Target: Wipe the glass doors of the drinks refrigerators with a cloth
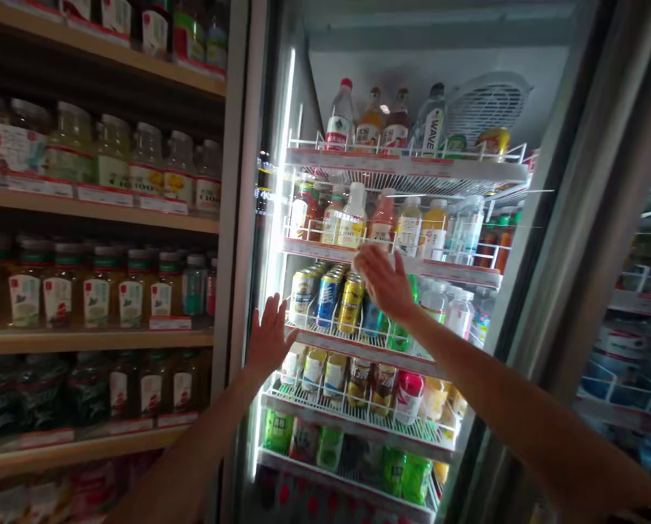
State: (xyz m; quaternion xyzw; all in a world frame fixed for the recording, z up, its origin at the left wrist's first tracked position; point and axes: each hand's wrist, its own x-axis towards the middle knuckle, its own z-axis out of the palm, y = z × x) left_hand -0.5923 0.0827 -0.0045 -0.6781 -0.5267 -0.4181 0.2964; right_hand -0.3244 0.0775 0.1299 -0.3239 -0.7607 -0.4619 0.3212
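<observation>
My left hand (268,338) is raised at the left side of a lit drinks fridge, fingers extended and holding nothing. It overlaps the edge of a wire shelf (352,340) that carries beer cans; whether it touches anything I cannot tell. Farther in front, my right hand (384,280) reaches up with its fingers stretched out flat and nothing in them. Its fingertips appear just under a pink juice bottle (382,218). A gold can (351,304) and a blue can (329,298) stand to its left. Part of a green bottle (412,287) shows behind it.
Wooden shelves (96,198) packed with bottled drinks line the left side. The fridge's metal frame (568,306) rises at the right, with more drinks beyond. Lower fridge shelves hold a red can (409,397) and green packs (406,473). A round white fan guard (492,105) sits at the top.
</observation>
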